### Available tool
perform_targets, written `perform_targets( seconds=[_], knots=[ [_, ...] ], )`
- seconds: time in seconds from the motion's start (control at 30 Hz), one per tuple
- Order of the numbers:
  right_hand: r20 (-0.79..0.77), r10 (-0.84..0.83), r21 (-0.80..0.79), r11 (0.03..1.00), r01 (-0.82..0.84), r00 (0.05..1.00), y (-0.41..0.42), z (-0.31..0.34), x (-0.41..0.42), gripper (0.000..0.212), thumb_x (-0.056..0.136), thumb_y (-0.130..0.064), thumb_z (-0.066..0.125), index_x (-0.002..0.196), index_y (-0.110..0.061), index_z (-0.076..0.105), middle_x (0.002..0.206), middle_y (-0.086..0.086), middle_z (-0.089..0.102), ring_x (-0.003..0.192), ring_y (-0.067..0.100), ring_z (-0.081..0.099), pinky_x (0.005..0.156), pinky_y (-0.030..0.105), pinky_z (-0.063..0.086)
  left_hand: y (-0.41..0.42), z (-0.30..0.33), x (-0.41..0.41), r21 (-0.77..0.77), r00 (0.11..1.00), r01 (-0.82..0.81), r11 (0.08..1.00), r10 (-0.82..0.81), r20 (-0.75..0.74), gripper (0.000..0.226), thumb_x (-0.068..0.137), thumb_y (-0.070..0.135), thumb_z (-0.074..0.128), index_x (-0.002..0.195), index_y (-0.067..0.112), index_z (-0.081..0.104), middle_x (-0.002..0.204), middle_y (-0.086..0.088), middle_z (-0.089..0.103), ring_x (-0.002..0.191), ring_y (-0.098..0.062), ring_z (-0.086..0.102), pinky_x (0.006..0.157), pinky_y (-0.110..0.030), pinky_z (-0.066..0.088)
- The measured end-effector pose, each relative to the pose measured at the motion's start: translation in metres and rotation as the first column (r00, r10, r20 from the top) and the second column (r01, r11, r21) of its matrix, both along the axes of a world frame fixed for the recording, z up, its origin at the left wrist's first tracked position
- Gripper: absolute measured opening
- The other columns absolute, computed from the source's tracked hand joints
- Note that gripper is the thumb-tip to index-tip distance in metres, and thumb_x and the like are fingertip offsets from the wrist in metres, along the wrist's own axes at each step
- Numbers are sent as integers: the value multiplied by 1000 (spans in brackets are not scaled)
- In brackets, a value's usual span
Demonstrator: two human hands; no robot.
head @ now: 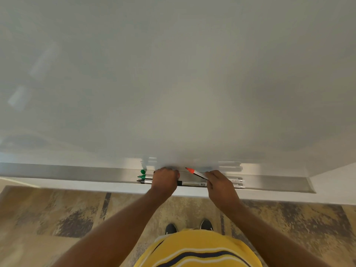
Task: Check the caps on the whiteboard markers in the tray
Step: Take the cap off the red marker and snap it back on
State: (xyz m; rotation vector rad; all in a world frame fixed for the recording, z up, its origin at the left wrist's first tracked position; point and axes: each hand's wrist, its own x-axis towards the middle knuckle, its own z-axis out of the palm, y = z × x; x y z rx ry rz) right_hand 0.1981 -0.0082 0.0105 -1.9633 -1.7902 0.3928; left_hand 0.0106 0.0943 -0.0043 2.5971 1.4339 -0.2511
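Right hand [218, 183] grips red marker [195, 172], uncapped tip at 10 o'clock. Left hand [165, 178] clenched, contents hidden. Align cap straight, press till click.

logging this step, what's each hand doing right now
Left hand: closed over markers in the tray.
Right hand: holding the red marker.

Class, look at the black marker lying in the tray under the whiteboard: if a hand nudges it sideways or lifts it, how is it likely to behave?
The black marker looks like a slim, round, rigid barrel, so it would probably stay stiff and feel light. Its smooth glossy barrel may be a little slippery. Lying lengthwise in the tray, it could roll if nudged, though the tray's front lip would likely stop it.
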Motion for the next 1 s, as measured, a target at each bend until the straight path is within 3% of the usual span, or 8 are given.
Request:
perform_targets(
  seconds=[0.23,0.37,0.47,0.53,0.67,0.77,0.87,1.0],
  knots=[
    [8,-42,-5,999,42,999,-6,-1,5,29,81,0,65,109,-8,66,102,10,68,80,23,65,75,24,51,-2,0,5,13,999,27,1000,-28,47,18,82,11,57,91,18,72,84,-5,74,81,-28,68,72,-32,55],
    [-38,-60,11,998,60,997,-9,6,6,30,82,-1,65,110,-11,65,103,9,68,80,22,65,73,17,45,-13,10,6,-28,926,-113,993,116,360,21,92,24,52,88,19,72,86,0,69,79,-20,65,69,-30,55],
    [-96,-62,43,997,66,993,-13,17,6,32,82,0,66,111,-12,65,102,6,65,78,17,61,70,7,36,-30,27,6,-256,687,-289,922,386,616,12,92,28,62,93,21,72,86,8,67,72,-5,62,66,-23,53],
    [-137,-61,61,996,70,989,-16,26,6,33,83,-2,66,113,-13,64,103,3,63,80,13,58,70,6,37,-38,40,3,-483,462,-337,808,589,662,5,90,28,65,91,27,70,79,11,70,71,-3,64,66,-21,52],
    [-202,-51,112,991,75,978,-24,48,6,36,83,-4,67,118,-13,63,101,-3,57,84,3,53,72,1,39,-47,67,-3,-753,113,-194,629,777,620,22,96,16,58,111,29,68,88,0,74,83,-13,68,75,-26,55],
    [-266,-24,173,982,72,964,-25,69,8,36,83,-1,66,117,-12,64,98,-3,54,87,1,52,71,6,42,-50,87,-6,-819,-102,-44,573,813,574,24,95,3,56,102,17,73,92,-5,75,90,-16,67,79,-27,53],
    [-326,24,224,973,52,945,-25,87,10,36,83,2,64,116,-14,66,99,-2,58,84,4,56,69,9,44,-49,102,-7,-850,-253,80,520,836,488,17,92,0,59,103,5,72,96,-13,75,91,-22,69,84,-33,57],
    [-361,67,219,976,15,930,-25,102,11,36,87,-2,61,120,-18,64,101,-9,62,80,5,58,67,4,40,-48,113,-7,-833,-317,136,536,820,476,22,90,-1,60,111,-2,67,100,-17,74,91,-25,69,85,-31,59]
  ],
)
